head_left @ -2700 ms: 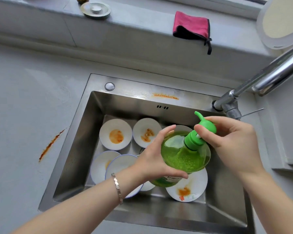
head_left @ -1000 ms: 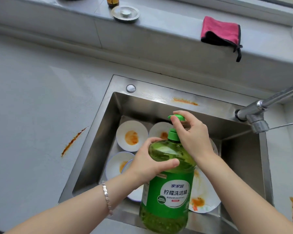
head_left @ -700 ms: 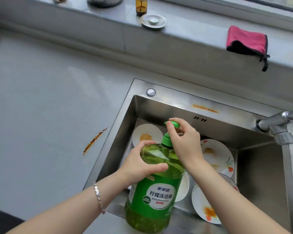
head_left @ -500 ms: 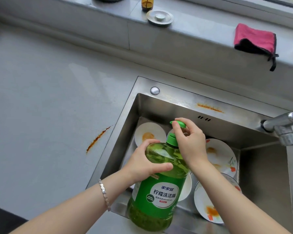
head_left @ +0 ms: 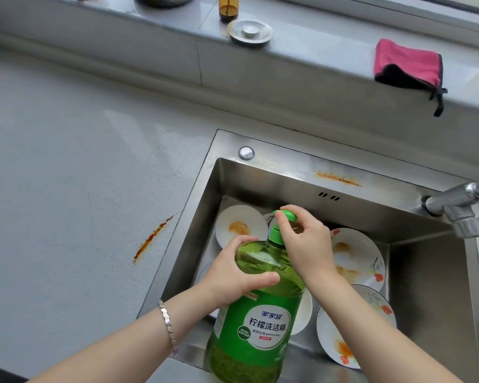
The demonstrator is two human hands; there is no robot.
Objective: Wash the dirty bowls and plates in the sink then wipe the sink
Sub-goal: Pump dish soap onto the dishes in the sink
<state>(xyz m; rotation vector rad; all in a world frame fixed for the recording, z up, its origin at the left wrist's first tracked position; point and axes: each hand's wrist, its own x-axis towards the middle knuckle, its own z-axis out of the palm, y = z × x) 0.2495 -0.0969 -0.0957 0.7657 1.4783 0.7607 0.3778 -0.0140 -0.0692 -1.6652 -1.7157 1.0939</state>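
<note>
A big green dish soap bottle point(head_left: 256, 324) stands upright over the near edge of the steel sink point(head_left: 288, 172). My left hand point(head_left: 238, 275) grips its shoulder. My right hand point(head_left: 304, 241) pinches the green pump head point(head_left: 286, 215) at the top. Inside the sink lie dirty white dishes: a bowl with an orange stain point(head_left: 239, 226) at the back left, a flowered plate point(head_left: 357, 255) at the right, and another stained flowered plate point(head_left: 340, 338) nearer me. The bottle and my arms hide other dishes.
A pink cloth point(head_left: 407, 66) hangs on the ledge behind the sink, beside a metal drain stopper point(head_left: 250, 31) and a brown bottle point(head_left: 228, 8). The faucet point(head_left: 459, 205) sticks in from the right. Orange streaks mark the grey counter point(head_left: 152, 239) and the sink rim point(head_left: 338, 178).
The bottle went from tilted over the dishes to upright at the sink's near edge. My view shifted left. Both hands keep their hold, the right still on the pump head.
</note>
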